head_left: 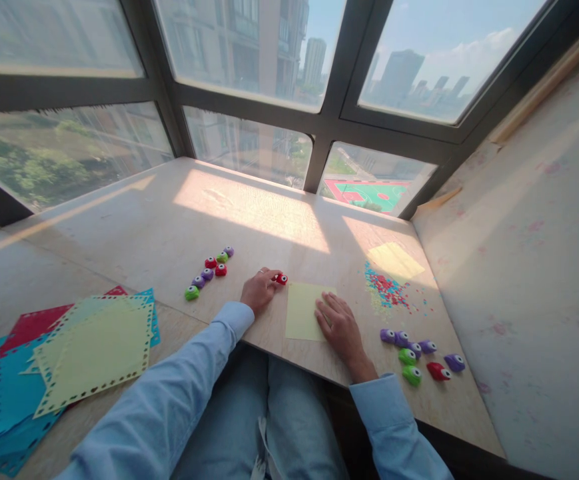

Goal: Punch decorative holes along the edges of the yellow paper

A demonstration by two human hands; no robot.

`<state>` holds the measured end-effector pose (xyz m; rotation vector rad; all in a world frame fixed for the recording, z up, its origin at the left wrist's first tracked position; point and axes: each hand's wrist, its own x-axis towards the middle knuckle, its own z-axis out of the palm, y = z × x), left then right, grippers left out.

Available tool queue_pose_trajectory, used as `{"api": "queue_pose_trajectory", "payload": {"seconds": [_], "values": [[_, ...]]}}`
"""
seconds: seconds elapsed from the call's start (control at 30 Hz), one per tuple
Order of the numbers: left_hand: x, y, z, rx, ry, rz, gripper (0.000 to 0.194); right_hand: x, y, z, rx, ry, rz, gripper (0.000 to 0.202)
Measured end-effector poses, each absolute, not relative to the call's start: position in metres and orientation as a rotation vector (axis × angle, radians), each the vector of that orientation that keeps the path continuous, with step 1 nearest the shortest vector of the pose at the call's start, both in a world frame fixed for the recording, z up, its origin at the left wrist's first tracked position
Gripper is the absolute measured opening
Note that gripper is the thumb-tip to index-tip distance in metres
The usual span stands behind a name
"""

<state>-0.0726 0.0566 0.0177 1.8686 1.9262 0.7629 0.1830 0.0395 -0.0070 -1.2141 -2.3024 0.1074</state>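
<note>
You sat at a broad, pale wooden table point(134, 227). On your left lay a loose, overlapping pile of red, blue and pale yellow paper sheets point(104, 347) with holes along their edges. In front of you was a flat, square, pale yellow paper sheet point(300, 310); your right hand point(338, 327) rested on its right side, fingers extended, gripping nothing. Your left hand point(259, 293) pinched a small, rounded red punch with an eye-like spot point(282, 279) just beside that sheet's far left corner. Similar purple, green and red punches point(414, 349) stood to the right, others farther left. Tiny red, blue and yellow paper bits point(392, 290) lay scattered beyond the right-hand group.
</note>
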Motion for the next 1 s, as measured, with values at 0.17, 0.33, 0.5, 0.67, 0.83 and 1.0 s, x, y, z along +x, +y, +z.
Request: {"api": "queue_pose_trajectory", "payload": {"seconds": [0.17, 0.33, 0.5, 0.67, 0.83, 1.0], "values": [[-0.072, 0.057, 0.016, 1.866, 1.978, 0.742, 0.029, 0.184, 0.040, -0.009, -1.196, -2.274, 0.132, 0.031], [-0.068, 0.054, 0.022, 1.920, 2.036, 0.628, 0.029, 0.186, 0.040, -0.012, -1.206, -2.179, 0.176, 0.031], [-0.063, 0.053, 0.023, 1.940, 2.100, 0.500, 0.032, 0.186, 0.039, -0.012, -1.219, -2.145, 0.196, 0.031], [-0.061, 0.054, 0.021, 1.944, 2.139, 0.512, 0.042, 0.185, 0.038, -0.011, -1.226, -2.165, 0.188, 0.030], [-0.062, 0.051, 0.023, 1.927, 2.104, 0.633, 0.032, 0.185, 0.037, -0.008, -1.233, -2.178, 0.173, 0.029], [-0.063, 0.045, 0.027, 2.096, 1.981, 0.499, 0.019, 0.187, 0.023, -0.005, -1.209, -2.071, 0.148, 0.030]]}}
